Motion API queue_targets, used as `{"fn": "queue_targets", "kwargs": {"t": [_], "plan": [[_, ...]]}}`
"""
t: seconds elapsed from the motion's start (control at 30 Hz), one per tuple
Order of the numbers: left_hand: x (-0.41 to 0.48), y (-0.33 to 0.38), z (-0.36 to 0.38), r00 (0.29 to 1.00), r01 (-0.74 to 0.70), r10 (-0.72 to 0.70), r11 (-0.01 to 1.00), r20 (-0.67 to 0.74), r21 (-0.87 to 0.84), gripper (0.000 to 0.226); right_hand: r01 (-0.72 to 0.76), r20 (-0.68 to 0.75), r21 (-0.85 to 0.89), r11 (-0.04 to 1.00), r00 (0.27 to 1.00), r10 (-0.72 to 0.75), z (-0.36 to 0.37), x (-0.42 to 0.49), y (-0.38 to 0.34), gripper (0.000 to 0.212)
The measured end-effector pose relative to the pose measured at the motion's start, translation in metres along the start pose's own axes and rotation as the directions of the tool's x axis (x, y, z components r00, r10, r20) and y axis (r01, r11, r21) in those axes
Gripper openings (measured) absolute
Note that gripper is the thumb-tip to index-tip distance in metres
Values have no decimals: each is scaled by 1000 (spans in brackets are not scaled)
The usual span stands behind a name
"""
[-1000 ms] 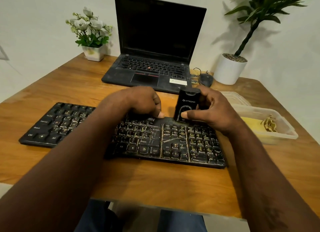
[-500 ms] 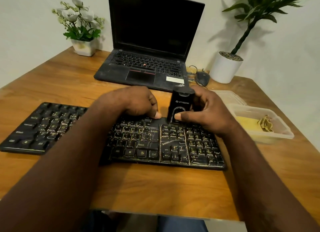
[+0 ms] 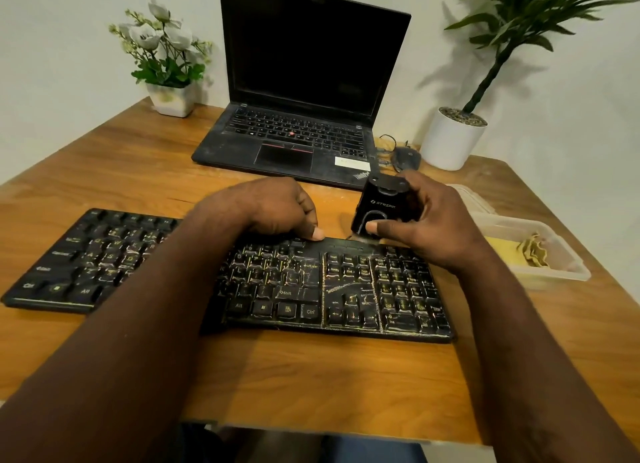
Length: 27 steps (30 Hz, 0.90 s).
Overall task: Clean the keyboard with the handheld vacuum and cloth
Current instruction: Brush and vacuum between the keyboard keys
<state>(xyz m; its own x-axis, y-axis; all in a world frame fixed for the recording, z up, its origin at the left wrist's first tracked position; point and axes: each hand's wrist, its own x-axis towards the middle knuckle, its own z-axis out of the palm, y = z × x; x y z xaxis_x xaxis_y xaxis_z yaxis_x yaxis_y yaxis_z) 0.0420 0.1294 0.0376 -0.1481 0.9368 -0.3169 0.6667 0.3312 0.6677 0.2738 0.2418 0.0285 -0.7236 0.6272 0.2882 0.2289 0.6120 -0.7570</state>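
**Handheld vacuum set to a dust-streaked keyboard**

A person's right hand [image 3: 438, 227] grips a black handheld vacuum [image 3: 382, 204], thumb across its front. The vacuum's lower end sits at the far edge of the black keyboard [image 3: 311, 286], just right of the frame's centre. The left hand [image 3: 277, 206], fingers curled, holds that same far edge with the thumb pressed on top. The keyboard lies across the middle of a wooden table [image 3: 311, 376]. A yellowish cloth [image 3: 535, 253] sits in a clear plastic tub [image 3: 557, 277] at right. An open laptop [image 3: 298, 81], screen dark, stands at upper centre.
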Motion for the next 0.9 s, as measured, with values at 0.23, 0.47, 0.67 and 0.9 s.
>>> {"fn": "queue_targets", "kwargs": {"t": [0.23, 0.47, 0.67, 0.9], "plan": [[-1, -1, 2, 1000, 5, -4, 1000, 31, -30, 18, 10, 75, 74, 997, 997, -15, -6, -3, 2, 53], [-1, 0, 3, 1000, -5, 5, 1000, 19, -5, 17, -23, 134, 130, 991, 991, 6, -7, -5, 1, 54], [-2, 0, 3, 1000, -9, 9, 1000, 20, -7, 17, -52, 160, 196, 979, 987, 20, -6, -6, 1, 53], [-2, -1, 3, 1000, -8, 8, 1000, 23, -10, 17, -39, 133, 228, 973, 991, 8, -7, -6, 1, 54]]}}
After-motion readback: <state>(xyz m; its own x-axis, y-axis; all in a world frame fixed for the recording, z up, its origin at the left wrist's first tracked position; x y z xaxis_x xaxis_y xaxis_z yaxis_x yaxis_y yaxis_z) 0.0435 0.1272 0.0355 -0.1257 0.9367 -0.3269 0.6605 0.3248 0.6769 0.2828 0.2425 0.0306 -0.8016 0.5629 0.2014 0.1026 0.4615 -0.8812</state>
